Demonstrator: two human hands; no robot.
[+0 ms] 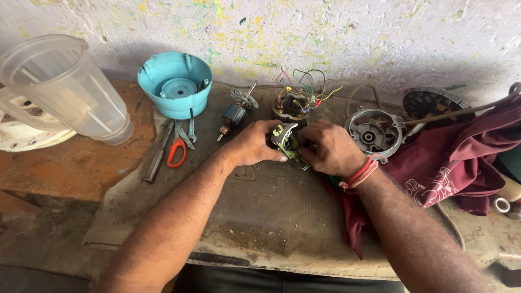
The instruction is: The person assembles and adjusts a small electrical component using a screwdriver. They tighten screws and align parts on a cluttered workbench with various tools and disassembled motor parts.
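Bare mat (pixel 260 206) ahead – cloth (pixel 456 157) (right) crowds.

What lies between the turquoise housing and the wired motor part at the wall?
In the head view, a motor armature with its fan disc lies between the turquoise housing and the wired stator.

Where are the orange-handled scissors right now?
In the head view, the scissors lie left of the left hand, on the mat just below the blue bowl, beside a wrench.
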